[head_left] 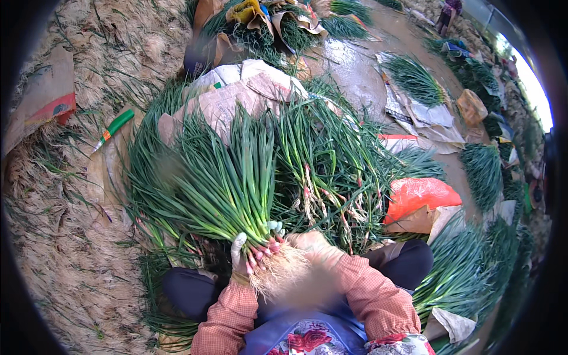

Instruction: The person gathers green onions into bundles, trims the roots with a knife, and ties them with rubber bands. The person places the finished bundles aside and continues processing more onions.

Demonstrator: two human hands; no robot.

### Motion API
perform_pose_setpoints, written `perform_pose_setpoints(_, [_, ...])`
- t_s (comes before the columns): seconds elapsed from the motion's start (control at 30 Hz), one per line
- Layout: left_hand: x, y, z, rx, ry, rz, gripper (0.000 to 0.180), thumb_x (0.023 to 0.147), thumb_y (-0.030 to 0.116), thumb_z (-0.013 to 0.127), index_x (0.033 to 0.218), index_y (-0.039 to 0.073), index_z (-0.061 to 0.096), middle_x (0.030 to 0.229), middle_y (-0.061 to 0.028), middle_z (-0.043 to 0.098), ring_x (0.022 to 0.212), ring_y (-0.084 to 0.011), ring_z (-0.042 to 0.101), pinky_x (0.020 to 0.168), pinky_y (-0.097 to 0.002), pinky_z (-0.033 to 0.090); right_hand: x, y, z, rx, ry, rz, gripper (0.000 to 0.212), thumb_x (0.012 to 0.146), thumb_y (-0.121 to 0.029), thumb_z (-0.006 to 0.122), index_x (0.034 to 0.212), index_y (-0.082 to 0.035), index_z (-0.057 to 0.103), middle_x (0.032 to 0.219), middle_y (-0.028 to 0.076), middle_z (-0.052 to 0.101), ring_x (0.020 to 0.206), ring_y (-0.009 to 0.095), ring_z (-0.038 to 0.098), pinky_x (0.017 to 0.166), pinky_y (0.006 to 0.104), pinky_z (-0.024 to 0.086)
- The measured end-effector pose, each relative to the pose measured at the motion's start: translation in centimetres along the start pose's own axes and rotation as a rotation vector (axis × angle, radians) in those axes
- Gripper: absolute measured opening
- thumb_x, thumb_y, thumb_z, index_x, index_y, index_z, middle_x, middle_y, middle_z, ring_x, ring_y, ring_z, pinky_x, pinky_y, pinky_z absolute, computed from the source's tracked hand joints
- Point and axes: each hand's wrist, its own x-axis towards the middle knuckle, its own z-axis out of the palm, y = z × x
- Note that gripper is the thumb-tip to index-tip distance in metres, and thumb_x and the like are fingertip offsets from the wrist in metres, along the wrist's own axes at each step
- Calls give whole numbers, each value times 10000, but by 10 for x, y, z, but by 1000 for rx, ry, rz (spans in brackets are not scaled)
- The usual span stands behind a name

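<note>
The ground (56,236) is the largest thing in view, its left side thickly littered with straw-coloured roots and green scraps, its far right side wet and brown. On it, in front of the seated person, spreads a broad pile of green onions (349,139), with several loose stalks lying at its near right, roots toward the person.

A thick bundle of green onions (239,189) lies against the near left part of that pile. Its long leaves fan out away from the person, beyond the grip; the pinkish bulbs sit right at the grip, and the pale roots hang on the near side of it, toward the apron (266,340). A beige sack (216,109) is draped over the far edge of the pile, and a bright orange bag (420,198) rests by its right edge.

The left hand (238,254), in a pale glove, is closed around the bundle just above the bulbs, thumb on the left side. The right hand (313,245) is blurred, just beside the bulbs and roots; how far its fingers are closed cannot be told.

Smallest is a green-handled tool (120,123), lying across the far end of a brown sheet (111,168).
</note>
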Motion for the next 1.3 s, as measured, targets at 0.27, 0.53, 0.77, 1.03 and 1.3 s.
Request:
perform_pose_setpoints(0.27, [-24, 6, 1, -255, -27, 63, 660, 879, 497, 395, 1211, -71, 452, 1012, -197, 587, 889, -308, 567, 842, -536, 424, 60, -9, -4, 1081, -192, 97, 339, 943, -385, 505, 924, -57, 593, 599, -8, 558, 440, 62, 454, 416, 181, 342])
perform_pose_setpoints(0.53, [-26, 8, -11, -13, 66, -6, 713, 871, 423, 446, 1344, -84, 282, 1123, -242, 520, 942, -297, 550, 862, -426, 442, 40, -18, 19, 1409, 175, 38, 158, 877, -88, 619, 942, 55, 599, 734, 115, 654, 560, 150, 607, 512, 242, 501])
perform_pose_setpoints(0.77, [-11, -4, -23, -185, -149, 113, 711, 878, 508, 410, 1286, -74, 399, 1004, -269, 599, 878, -358, 608, 901, -535, 441, 30, -27, 15, 1587, 403, -29, 155, 871, -94, 619, 916, 53, 628, 697, 100, 647, 530, 159, 611, 517, 253, 494])
perform_pose_setpoints(1.03, [-19, 10, -21, -346, -197, 54, 748, 878, 499, 400, 1271, -138, 390, 1173, -270, 532, 1083, -336, 518, 966, -452, 401, 46, 33, -40, 2106, 916, -344, 365, 943, -335, 524, 1024, 18, 566, 811, 87, 636, 605, 66, 567, 482, 131, 439])
perform_pose_setpoints(1.3, [-25, 21, 4, -464, -238, -279, 774, 836, 406, 574, 1354, -91, 283, 1217, -290, 505, 1067, -348, 558, 925, -468, 469, 57, -19, -10, 1184, 52, 96, 297, 875, -299, 629, 1008, -33, 626, 709, 2, 607, 488, 30, 406, 438, 170, 317])
